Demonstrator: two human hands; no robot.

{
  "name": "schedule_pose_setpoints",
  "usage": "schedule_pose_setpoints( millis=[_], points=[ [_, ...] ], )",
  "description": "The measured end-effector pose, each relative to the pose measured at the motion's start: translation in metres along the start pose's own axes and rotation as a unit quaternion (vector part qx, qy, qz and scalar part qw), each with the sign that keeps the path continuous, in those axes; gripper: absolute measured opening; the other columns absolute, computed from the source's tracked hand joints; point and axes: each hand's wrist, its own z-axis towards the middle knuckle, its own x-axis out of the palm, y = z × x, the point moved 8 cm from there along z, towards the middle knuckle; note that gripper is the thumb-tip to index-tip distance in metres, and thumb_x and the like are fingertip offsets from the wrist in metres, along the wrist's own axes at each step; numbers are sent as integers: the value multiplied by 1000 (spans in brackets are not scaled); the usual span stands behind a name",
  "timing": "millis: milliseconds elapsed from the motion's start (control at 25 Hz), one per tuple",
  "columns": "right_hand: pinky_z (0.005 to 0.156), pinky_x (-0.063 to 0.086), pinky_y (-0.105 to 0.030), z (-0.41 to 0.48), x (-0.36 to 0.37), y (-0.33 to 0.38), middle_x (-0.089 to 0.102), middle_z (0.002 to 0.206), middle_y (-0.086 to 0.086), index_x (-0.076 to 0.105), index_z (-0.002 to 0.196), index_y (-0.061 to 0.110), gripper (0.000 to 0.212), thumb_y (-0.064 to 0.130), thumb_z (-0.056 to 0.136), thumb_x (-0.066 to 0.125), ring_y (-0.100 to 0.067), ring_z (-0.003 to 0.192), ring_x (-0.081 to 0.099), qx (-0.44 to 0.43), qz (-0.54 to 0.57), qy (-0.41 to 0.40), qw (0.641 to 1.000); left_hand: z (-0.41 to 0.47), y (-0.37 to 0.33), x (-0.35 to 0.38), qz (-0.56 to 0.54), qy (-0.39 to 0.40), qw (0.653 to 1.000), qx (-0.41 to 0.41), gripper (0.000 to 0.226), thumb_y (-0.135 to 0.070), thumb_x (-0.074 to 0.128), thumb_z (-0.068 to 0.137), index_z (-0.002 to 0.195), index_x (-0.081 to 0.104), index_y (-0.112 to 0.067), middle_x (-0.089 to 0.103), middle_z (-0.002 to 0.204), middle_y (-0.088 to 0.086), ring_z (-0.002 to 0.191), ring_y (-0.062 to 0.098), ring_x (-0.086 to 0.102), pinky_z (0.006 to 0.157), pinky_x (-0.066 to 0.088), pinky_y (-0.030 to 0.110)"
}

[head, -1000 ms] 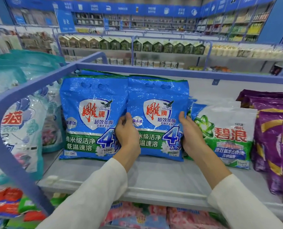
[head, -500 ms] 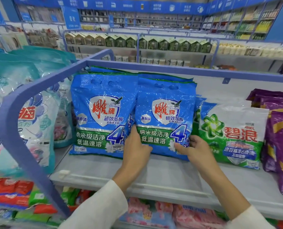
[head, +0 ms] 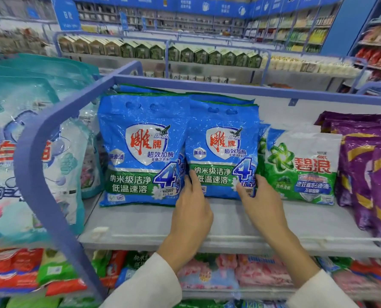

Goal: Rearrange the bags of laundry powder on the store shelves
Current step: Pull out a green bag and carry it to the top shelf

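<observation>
Two blue bags of laundry powder stand side by side on the grey shelf (head: 140, 227). The right blue bag (head: 224, 138) leans back, with more blue bags behind it. My left hand (head: 193, 203) holds its lower left edge, thumb on the front. My right hand (head: 260, 196) grips its lower right corner, thumb on the front and fingers hidden behind. The left blue bag (head: 140, 147) stands untouched beside it. A white and green bag (head: 300, 167) stands just right of the held bag.
Purple bags (head: 367, 174) fill the shelf's right end. A blue-violet rail (head: 40, 152) frames the shelf on the left and back. Teal and white bags (head: 7, 141) stand beyond that rail. Pink, red and green bags lie on the lower shelf (head: 229, 272).
Both hands slid down from the bag's sides to its bottom corners. The view moved closer and shifted a little to the left.
</observation>
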Motion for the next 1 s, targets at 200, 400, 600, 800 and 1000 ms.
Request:
schedule_pose_setpoints(
  millis=[200, 400, 600, 800, 1000],
  points=[
    [83, 46, -34, -22, 0, 15, 65, 118, 2, 57, 126, 23, 30, 29, 98, 63, -22, 111, 60, -11, -32, -7, 999, -1, 4, -2, -9, 34, 999, 30, 77, -17, 48, 98, 159, 1, -5, 14, 165, 17, 147, 31, 30, 117, 27, 35],
    [102, 36, -27, -87, -7, 24, 56, 144, 0, 53, 143, 16, 41, 24, 103, 54, -21, 133, 51, -34, -39, 11, 999, -39, 15, -23, -2, 73, 992, 101, 61, -34, 47, 103, 157, 29, -12, 30, 163, 6, 149, 20, 29, 119, 25, 31],
    [109, 35, -28, -159, -19, 31, 53, 148, 3, 51, 146, 22, 45, 35, 103, 52, -16, 135, 48, -66, -17, 41, 997, -116, 70, -80, 20, -1, 996, 88, 62, -42, 49, 102, 157, 31, -20, 29, 163, -5, 153, 17, 17, 123, 13, 29],
    [115, 38, -42, -241, -13, 19, 45, 156, 3, 41, 153, 24, 62, 55, 100, 47, -20, 141, 42, -48, 0, 117, 992, -226, 118, -112, 33, -25, 999, -11, 64, -39, 54, 101, 156, 31, -17, 35, 160, -2, 149, 21, 28, 120, 24, 32],
    [115, 34, -43, -311, -15, 34, 41, 159, 2, 41, 153, 23, 65, 57, 98, 49, -21, 144, 40, -50, 31, 168, 984, -321, 142, -133, 40, -46, 996, -63, 60, -48, 51, 100, 154, 34, -25, 40, 156, -11, 143, 9, 37, 111, 32, 23]
  ],
)
